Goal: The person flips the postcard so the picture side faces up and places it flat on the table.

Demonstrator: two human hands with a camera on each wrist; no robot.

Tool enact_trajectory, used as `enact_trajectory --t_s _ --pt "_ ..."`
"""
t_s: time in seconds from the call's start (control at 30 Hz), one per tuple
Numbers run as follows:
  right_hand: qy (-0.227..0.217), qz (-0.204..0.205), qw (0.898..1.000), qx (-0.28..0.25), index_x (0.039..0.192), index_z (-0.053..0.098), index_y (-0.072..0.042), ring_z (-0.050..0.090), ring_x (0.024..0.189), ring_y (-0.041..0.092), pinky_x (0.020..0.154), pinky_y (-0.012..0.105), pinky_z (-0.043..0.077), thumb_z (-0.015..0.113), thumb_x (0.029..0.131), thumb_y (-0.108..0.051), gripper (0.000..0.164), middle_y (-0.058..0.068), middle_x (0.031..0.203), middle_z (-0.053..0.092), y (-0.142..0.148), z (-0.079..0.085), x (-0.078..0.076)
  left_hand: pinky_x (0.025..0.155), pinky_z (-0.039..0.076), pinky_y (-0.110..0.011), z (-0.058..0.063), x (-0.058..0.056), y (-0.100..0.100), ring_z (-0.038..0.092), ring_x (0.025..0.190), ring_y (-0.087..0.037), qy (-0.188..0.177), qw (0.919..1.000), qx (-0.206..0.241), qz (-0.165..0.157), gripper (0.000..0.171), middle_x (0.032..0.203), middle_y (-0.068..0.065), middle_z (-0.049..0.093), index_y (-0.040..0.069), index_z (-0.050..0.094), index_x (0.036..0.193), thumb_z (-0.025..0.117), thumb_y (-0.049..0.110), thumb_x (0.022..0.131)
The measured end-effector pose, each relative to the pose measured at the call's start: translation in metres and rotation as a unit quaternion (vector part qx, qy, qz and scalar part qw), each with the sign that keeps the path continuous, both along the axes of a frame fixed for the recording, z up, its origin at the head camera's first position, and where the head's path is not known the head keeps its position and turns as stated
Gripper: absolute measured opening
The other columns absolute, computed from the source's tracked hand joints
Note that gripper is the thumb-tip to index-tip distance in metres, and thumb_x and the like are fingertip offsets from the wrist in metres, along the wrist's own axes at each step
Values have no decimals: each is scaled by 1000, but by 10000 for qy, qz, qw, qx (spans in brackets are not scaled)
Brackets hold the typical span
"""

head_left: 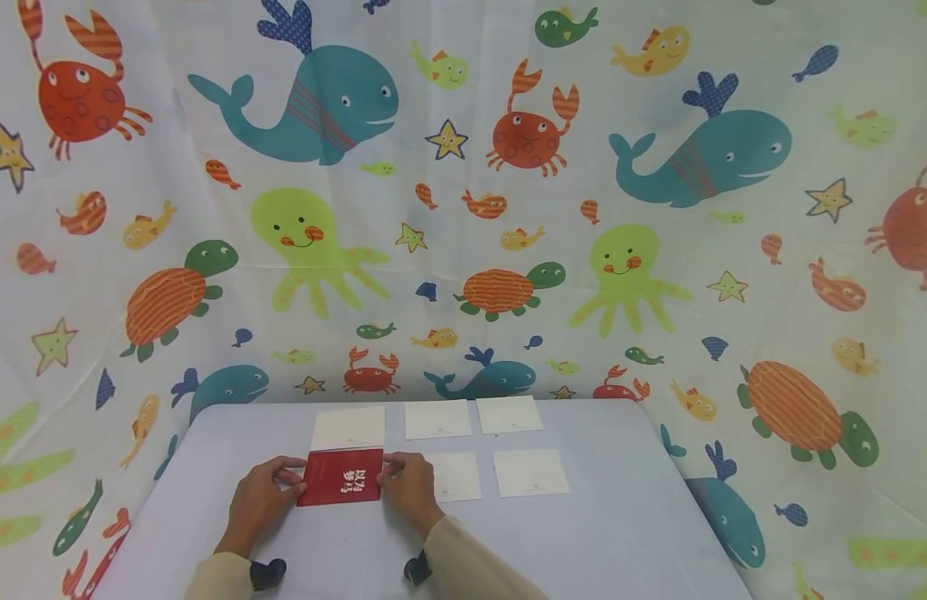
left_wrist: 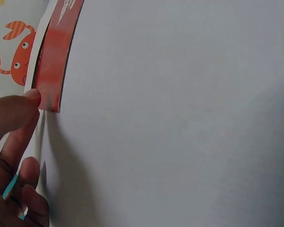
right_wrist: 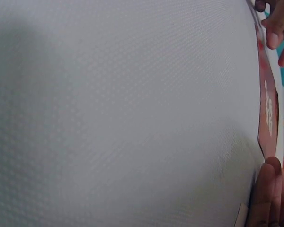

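A red card (head_left: 324, 483) with white lettering lies near the front left of the white table, its far edge beside a white card (head_left: 349, 427). My left hand (head_left: 263, 502) pinches its left edge. In the left wrist view the thumb of that left hand (left_wrist: 12, 125) meets a corner of the red card (left_wrist: 56, 61). At the opposite edge my right hand (head_left: 413, 493) grips the card between thumb and fingers. The right wrist view shows the fingers of the right hand (right_wrist: 270, 196) at the near end of the red card (right_wrist: 269, 111). The card's underside is hidden.
Two white cards, one (head_left: 437, 419) and another (head_left: 510, 414), lie along the back of the table (head_left: 598, 517). Nearer are a white card (head_left: 458, 477) partly behind my right hand and another white card (head_left: 531, 473). A sea-animal curtain (head_left: 448, 242) hangs behind.
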State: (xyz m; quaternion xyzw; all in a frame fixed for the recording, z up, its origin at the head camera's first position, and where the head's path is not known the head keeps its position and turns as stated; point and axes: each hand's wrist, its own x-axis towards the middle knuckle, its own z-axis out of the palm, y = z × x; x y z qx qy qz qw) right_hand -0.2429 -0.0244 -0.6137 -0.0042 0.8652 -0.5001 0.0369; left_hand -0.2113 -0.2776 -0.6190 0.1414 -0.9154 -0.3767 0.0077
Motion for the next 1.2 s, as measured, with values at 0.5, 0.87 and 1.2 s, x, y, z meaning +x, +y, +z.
enact_trajectory --t_s 0.5,0.87,1.2 --pt "101 48 9995 -295 120 79 -18 64 83 6 78 28 61 81 93 -15 27 -11 90 72 10 -3 -7 88 60 -54 0 -8 9 67 97 -28 -7 9999 58 -82 44 105 -14 76 2 68 132 81 16 92" --pt "-18 -68 9982 -595 116 79 -19 64 76 9 68 23 59 82 93 -14 25 -11 90 71 17 -5 -9 79 56 -39 3 -11 20 63 95 -25 352 9990 -6 -288 40 99 -9 76 3 70 128 82 16 92" --pt "49 -72 9985 -546 119 78 -20 67 79 7 74 24 62 81 95 -17 25 -13 91 72 27 -2 -9 83 56 -41 12 -14 33 63 97 -24 379 9984 155 -384 41 98 -6 75 5 70 129 82 17 92"
